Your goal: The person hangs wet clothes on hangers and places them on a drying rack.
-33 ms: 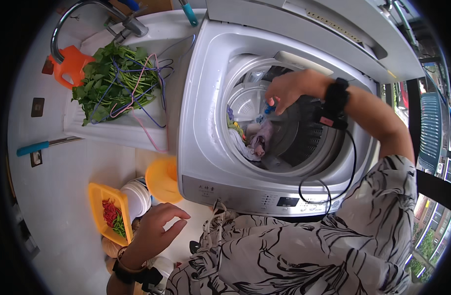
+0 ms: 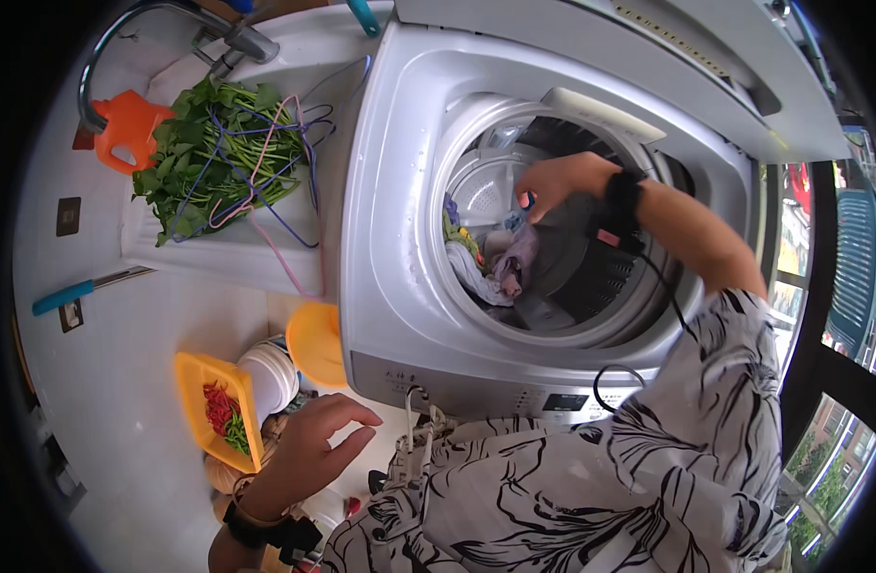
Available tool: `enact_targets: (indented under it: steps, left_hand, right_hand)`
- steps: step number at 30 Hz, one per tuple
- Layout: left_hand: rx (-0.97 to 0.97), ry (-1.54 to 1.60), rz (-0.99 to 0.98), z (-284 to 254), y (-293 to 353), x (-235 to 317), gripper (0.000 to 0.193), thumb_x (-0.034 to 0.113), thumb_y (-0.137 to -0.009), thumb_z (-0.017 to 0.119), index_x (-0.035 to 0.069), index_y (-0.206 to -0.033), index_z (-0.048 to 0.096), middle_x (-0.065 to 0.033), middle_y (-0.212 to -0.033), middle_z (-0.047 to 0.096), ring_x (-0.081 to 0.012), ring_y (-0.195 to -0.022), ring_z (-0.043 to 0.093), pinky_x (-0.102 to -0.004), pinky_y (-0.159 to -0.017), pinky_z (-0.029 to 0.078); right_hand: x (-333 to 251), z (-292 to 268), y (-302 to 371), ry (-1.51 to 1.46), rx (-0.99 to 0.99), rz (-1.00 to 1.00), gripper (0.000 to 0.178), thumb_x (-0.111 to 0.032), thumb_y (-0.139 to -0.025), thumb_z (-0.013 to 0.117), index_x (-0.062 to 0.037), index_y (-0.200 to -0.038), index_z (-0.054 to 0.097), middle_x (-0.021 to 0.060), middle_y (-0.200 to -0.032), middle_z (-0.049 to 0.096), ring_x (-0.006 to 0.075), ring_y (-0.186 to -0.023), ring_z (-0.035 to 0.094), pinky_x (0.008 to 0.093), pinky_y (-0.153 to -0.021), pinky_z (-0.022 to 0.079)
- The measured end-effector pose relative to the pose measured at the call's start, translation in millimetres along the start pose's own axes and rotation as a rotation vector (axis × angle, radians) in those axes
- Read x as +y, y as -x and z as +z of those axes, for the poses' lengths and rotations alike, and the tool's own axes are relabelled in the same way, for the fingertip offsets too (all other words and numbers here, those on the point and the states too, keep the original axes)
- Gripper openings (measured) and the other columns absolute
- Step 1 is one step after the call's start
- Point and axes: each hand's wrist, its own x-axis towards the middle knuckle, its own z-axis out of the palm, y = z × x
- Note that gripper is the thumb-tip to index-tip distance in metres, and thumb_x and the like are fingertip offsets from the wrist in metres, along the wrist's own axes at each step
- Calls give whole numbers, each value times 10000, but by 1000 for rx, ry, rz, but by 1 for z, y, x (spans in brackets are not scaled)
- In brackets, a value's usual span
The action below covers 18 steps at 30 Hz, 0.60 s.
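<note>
A top-loading washing machine (image 2: 400,220) stands before me. My right hand (image 2: 564,181) reaches down into its drum (image 2: 591,253), fingers bent together around a small blue thing (image 2: 526,200) that is mostly hidden. Just below the fingertips lies a small heap of laundry: a mauve cloth (image 2: 522,250), a white cloth (image 2: 469,275) and a green-and-yellow patterned piece (image 2: 459,239). Left of the machine's front panel, my left hand (image 2: 319,441) hovers with nothing in it, thumb and fingers apart.
The raised lid (image 2: 591,38) leans at the back. Leafy greens (image 2: 194,143) and hangers (image 2: 256,181) lie in the white sink (image 2: 237,267), beside an orange jug (image 2: 128,129). Below are a yellow basket (image 2: 192,420) of peppers and a yellow basin (image 2: 314,344). A black cable (image 2: 662,282) hangs from my right wrist.
The right hand has settled slightly lower into the drum, its fingers drawn closer around the blue thing. My view has shifted a little; the left hand stays much the same.
</note>
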Motion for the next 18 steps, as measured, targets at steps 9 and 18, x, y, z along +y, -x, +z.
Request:
enact_targets:
  steps: [9, 18]
  left_hand:
    - [-113, 54, -155, 17, -54, -20, 152, 90, -763, 611, 28, -901, 599, -91, -807, 606, -214, -732, 591, -290, -654, 452]
    - [-45, 221, -356, 24, -40, -32, 184, 17, -750, 613, 27, -933, 608, -88, -869, 629, -179, -801, 603, -272, -713, 462]
  right_hand:
    - [103, 212, -212, -615, 572, 363, 394, -327, -666, 647, -49, -943, 610, 155, -981, 599, 320, -939, 559, 362, -815, 443]
    - [53, 253, -328, -1089, 1161, 474, 673, -295, -711, 625, 29, -1235, 355, 274, -1032, 548, 388, -993, 521, 376, -855, 415]
